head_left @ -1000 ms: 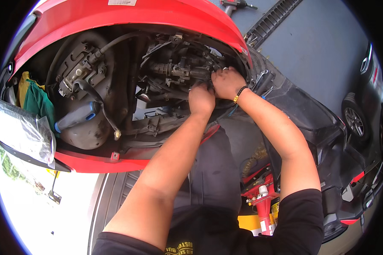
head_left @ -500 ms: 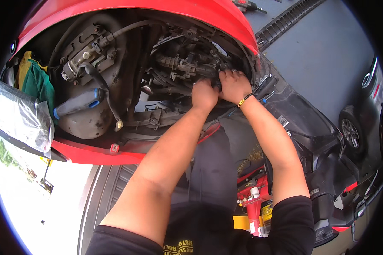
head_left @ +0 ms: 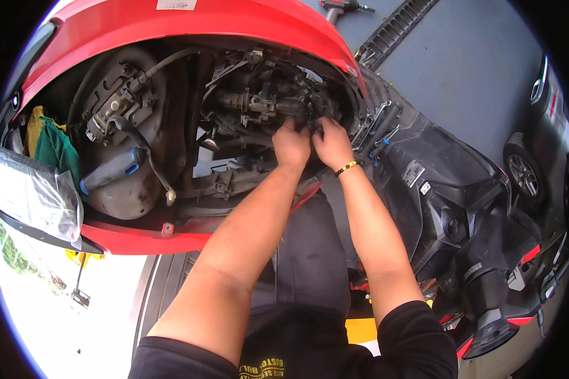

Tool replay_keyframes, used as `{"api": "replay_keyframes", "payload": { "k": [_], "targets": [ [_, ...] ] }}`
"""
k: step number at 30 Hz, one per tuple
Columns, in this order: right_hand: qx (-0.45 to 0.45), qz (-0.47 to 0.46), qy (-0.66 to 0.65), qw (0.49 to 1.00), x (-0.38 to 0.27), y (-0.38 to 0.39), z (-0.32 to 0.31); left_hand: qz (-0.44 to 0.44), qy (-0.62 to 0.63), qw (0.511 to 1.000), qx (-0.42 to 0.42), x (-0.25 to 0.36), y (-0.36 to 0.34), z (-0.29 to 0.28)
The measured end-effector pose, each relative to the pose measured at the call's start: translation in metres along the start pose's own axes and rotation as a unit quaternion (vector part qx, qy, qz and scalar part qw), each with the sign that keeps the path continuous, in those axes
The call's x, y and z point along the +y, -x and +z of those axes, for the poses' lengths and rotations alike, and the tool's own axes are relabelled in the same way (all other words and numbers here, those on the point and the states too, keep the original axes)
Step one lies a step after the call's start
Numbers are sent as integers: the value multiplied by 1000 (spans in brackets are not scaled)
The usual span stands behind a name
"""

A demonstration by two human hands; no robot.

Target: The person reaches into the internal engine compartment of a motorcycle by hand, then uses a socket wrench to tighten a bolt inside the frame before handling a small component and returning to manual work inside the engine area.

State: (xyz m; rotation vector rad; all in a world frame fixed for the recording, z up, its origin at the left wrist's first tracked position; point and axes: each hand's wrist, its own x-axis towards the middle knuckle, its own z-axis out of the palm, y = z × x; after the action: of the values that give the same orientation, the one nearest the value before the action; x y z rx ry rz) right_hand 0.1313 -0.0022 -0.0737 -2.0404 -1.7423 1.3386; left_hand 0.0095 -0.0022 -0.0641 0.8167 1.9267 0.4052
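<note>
**Inspector:** Suspension and axle assembly (head_left: 259,104), dark and greasy, sits deep in the wheel well under the red fender (head_left: 189,25), right of the brake disc (head_left: 123,136). Both hands are on it at its right end.

**Clerk:** State of the hands?

**Inspector:** Left hand (head_left: 291,144) is curled, knuckles toward the camera, fingers closed against a small dark part of the assembly. Right hand (head_left: 332,144) lies just beside it, touching or nearly so, fingers bent inward onto the same spot. What exactly each hand grips I cannot tell; the fingertips are hidden behind the hands. A beaded bracelet (head_left: 346,168) sits on the right wrist.

**Clerk:** Surroundings?

**Inspector:** A black brake hose (head_left: 146,151) hangs across the disc. A tool with a blue and grey handle (head_left: 110,172) rests against the lower disc. Green and yellow cloths (head_left: 52,146) are tucked at the far left, above a clear plastic bag (head_left: 28,196). Several wrenches (head_left: 378,126) lie on a black plastic body panel (head_left: 449,183) right of the hands. A power tool (head_left: 341,7) lies on the grey floor at the top edge. A dark car's wheel (head_left: 526,177) shows at the far right.
</note>
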Motion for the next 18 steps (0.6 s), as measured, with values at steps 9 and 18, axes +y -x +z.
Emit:
{"api": "replay_keyframes", "payload": {
  "k": [9,18],
  "targets": [
    [-66,115,75,988,-21,-22,-2,19,36,999,-18,-15,-9,3],
    [-70,105,59,990,-23,-21,-4,14,-10,998,-63,-6,-16,-10]
  ]
}}
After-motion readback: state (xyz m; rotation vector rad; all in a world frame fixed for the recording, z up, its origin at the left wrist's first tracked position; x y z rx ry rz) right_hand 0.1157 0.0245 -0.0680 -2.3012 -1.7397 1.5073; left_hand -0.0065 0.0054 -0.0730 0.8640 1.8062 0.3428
